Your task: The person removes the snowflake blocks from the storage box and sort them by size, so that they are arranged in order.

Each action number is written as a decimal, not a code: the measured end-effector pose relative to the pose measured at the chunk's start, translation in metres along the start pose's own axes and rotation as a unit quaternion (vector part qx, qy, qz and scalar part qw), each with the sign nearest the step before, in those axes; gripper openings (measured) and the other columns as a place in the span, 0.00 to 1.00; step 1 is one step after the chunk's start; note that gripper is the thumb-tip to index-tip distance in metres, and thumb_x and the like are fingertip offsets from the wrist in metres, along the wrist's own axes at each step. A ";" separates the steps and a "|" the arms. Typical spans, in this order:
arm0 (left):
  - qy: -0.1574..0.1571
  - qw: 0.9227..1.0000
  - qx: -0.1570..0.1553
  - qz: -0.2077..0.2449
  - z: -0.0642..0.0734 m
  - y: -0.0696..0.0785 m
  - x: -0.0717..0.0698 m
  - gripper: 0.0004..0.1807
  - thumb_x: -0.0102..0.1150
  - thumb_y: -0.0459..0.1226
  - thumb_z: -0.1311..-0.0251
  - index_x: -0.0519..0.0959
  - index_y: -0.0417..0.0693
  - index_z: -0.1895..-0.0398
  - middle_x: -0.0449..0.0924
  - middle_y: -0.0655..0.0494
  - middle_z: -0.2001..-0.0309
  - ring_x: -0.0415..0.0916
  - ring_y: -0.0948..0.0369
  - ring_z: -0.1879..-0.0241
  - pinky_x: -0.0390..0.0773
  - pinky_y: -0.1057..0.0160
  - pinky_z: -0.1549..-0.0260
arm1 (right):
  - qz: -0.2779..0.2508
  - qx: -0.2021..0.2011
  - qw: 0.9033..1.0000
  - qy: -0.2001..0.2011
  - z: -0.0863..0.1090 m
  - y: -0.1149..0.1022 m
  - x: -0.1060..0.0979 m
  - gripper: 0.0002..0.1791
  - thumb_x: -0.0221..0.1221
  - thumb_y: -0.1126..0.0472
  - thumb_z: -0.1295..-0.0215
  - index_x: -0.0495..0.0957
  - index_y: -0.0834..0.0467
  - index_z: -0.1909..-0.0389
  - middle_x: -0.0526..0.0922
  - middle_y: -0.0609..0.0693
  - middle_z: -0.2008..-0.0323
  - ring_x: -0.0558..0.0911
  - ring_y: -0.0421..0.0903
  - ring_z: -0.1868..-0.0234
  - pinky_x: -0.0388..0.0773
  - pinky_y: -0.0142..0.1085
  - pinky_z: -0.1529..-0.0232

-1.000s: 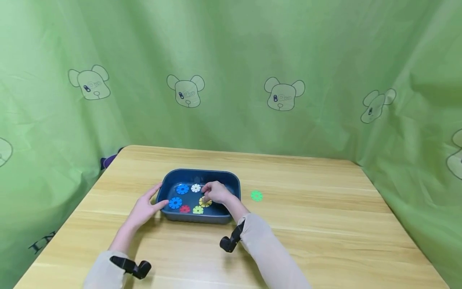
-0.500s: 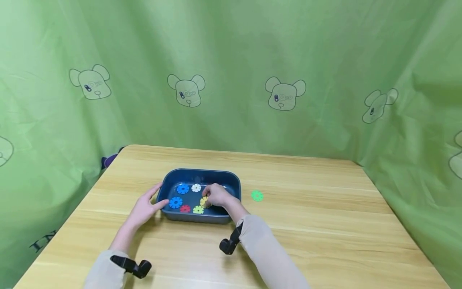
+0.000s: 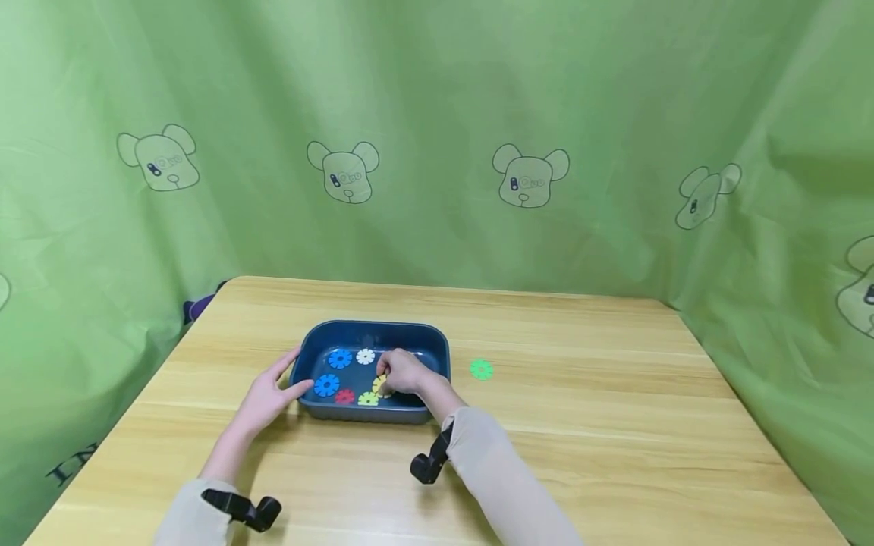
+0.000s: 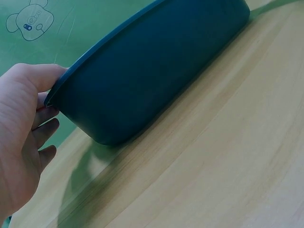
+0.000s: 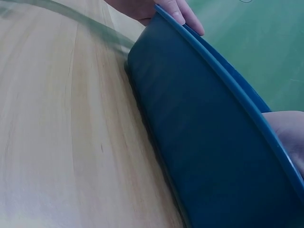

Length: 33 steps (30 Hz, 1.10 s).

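Note:
A dark blue rectangular bin stands on the table. My left hand grips its left end, thumb over the rim and fingers outside; the left wrist view shows this hand at the rim from below. Inside the bin, my right hand has its curled fingertips on a yellow slotted snowflake disc, pinching it and partly covering it. Around it on the bin floor lie two blue discs, a white disc, a red disc and a yellow-green disc. The bin wall hides the right fingertips in the right wrist view.
A green snowflake disc lies on the wooden table to the right of the bin. Green curtains with bear-head prints hang behind and at both sides. Something purple shows past the table's far left edge.
The right hand's fingers have closed in on the yellow disc, covering more of it. The left hand stays on the bin's rim. The head view has shifted slightly.

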<state>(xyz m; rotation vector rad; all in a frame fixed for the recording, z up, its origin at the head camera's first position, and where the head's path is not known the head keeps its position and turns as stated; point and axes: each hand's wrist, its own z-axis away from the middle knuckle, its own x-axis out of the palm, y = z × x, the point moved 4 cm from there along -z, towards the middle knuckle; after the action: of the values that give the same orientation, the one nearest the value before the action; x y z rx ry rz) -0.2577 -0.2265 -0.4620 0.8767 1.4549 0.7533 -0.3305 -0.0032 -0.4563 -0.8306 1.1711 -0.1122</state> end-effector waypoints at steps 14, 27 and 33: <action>-0.002 1.000 -0.006 -0.003 0.000 0.000 -0.001 0.38 0.59 0.42 0.40 0.55 0.43 0.30 0.51 0.39 0.31 0.44 0.40 0.32 0.48 0.38 0.38 | 0.004 -0.004 1.000 -0.017 0.000 0.004 -0.006 0.18 0.72 0.67 0.57 0.79 0.61 0.62 0.74 0.48 0.68 0.71 0.42 0.65 0.71 0.32 0.59; -0.002 1.000 -0.007 -0.004 -0.001 -0.001 -0.001 0.38 0.59 0.42 0.40 0.55 0.43 0.30 0.51 0.39 0.31 0.44 0.40 0.32 0.48 0.37 0.38 | 0.026 -0.016 0.999 -0.023 0.002 0.004 -0.008 0.14 0.70 0.68 0.55 0.78 0.60 0.66 0.72 0.46 0.75 0.70 0.42 0.70 0.69 0.32 0.65; -0.001 1.000 -0.005 -0.005 -0.001 0.000 -0.001 0.38 0.59 0.42 0.41 0.55 0.42 0.30 0.52 0.38 0.31 0.45 0.40 0.32 0.48 0.37 0.38 | 0.002 -0.023 1.000 0.000 0.002 0.005 -0.012 0.06 0.66 0.70 0.50 0.78 0.59 0.73 0.73 0.45 0.79 0.70 0.40 0.74 0.68 0.29 0.69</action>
<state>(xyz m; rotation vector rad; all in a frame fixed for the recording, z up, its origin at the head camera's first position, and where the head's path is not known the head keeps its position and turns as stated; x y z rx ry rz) -0.2583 -0.2269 -0.4613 0.8603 1.4518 0.7517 -0.3354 0.0068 -0.4497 -0.8694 1.1790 -0.0813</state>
